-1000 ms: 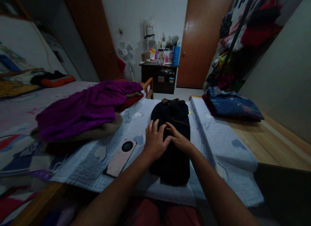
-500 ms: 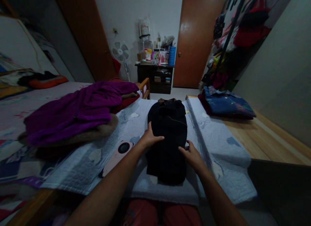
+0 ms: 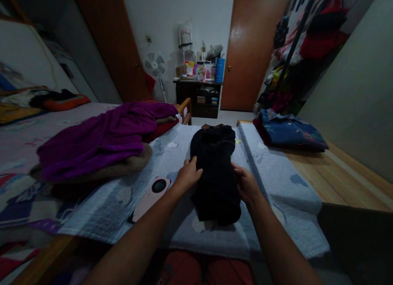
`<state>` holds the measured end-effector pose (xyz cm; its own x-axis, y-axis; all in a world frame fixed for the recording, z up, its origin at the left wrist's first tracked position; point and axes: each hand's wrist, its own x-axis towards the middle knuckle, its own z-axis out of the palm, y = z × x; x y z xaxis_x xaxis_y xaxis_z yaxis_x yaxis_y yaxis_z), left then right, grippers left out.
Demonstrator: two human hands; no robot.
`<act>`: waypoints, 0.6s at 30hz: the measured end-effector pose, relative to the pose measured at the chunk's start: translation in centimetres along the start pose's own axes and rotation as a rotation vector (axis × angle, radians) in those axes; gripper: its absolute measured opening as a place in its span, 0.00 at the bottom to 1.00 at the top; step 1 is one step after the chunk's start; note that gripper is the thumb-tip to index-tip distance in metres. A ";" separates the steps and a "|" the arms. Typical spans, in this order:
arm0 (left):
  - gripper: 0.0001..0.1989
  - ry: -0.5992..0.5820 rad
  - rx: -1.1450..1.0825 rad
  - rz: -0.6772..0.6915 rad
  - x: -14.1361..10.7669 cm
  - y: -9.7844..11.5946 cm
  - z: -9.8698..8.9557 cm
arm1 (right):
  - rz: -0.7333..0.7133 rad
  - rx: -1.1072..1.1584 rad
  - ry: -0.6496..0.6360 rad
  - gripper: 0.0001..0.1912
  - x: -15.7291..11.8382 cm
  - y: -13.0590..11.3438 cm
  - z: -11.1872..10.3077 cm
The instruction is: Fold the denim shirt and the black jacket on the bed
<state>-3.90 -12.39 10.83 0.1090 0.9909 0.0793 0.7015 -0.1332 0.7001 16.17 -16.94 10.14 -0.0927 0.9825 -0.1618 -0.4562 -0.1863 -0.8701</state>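
Observation:
A folded black garment (image 3: 216,174) lies lengthwise on the light blue patterned cloth (image 3: 184,240), its brownish collar at the far end. My left hand (image 3: 189,173) grips its left edge, thumb on top and fingers bent at the side. On the opposite edge, my right hand (image 3: 245,182) pinches the fabric, with its lower fingers curled and partly hidden. Left of the garment rests a pink phone (image 3: 150,199) with a round black camera area, partly behind my left forearm.
Purple clothing (image 3: 92,142) is heaped at the left. A folded blue denim garment (image 3: 291,129) sits on the wooden surface (image 3: 340,182) at the right. Farther back are a fan (image 3: 155,65), a dark cabinet (image 3: 196,97) and a wooden door (image 3: 250,52).
Both hands have closed on the garment's sides. Its middle is drawn in narrower, and its near end has shifted slightly right and away from me.

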 end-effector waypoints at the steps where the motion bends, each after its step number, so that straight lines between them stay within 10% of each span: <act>1: 0.25 -0.004 0.171 0.005 -0.2 0.0 -0.3 | 0.006 -0.026 -0.018 0.29 0.0 0.5 -0.1; 9: 0.14 -0.099 0.473 0.010 -0.5 -0.5 0.4 | 0.004 -0.372 0.176 0.35 -0.5 4.7 -0.9; 18: 0.18 -0.004 -0.385 -0.073 0.8 -2.1 1.8 | 0.309 -0.033 0.015 0.22 -0.2 4.6 0.4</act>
<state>-4.01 -11.31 8.11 0.0723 0.9972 0.0173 0.3921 -0.0443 0.9189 13.77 -17.98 6.34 -0.2089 0.8795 -0.4275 -0.3792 -0.4758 -0.7936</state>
